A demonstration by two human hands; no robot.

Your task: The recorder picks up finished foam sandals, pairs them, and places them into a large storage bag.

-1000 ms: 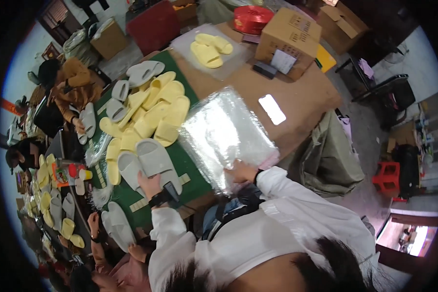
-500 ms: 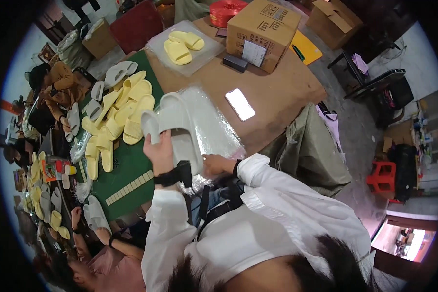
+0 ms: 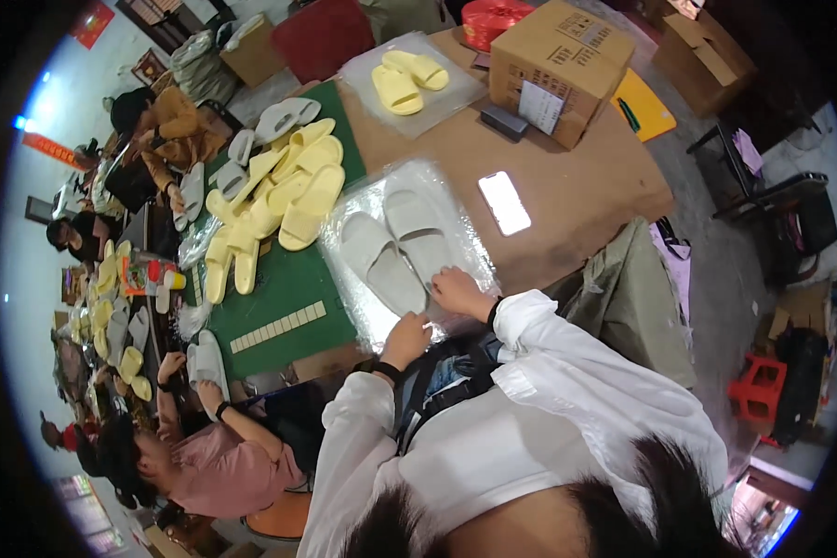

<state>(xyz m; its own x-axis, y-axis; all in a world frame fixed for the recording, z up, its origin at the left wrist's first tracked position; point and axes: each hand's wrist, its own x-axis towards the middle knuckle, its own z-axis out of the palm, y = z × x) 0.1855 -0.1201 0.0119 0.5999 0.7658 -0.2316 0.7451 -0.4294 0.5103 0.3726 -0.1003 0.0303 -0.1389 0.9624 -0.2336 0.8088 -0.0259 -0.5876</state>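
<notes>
A pair of light grey slippers (image 3: pixel 370 249) lies side by side, toes pointing away from me, on a pile of shiny clear plastic bags (image 3: pixel 471 244). They look slightly hazy, as if under a layer of film; I cannot tell how far the plastic covers them. My left hand (image 3: pixel 407 340) is closed at the near edge of the plastic, just below the left slipper's heel. With curled fingers, my right hand (image 3: pixel 459 292) pinches at the plastic by the right slipper's heel. The fingertips of both hands are partly hidden.
Yellow slippers (image 3: pixel 312 209) are heaped on the green mat (image 3: pixel 312 290) at left. A yellow pair (image 3: pixel 400 88) rests on plastic further back. Beyond are a phone (image 3: pixel 505 203), a dark block (image 3: pixel 503 124) and a carton (image 3: pixel 560 70). Co-workers (image 3: pixel 219 456) handle slippers at left.
My left hand has let go of the grey slippers, which now lie flat on the plastic. It has come back toward me, and my right hand is at the slipper heels. The view has shifted left.
</notes>
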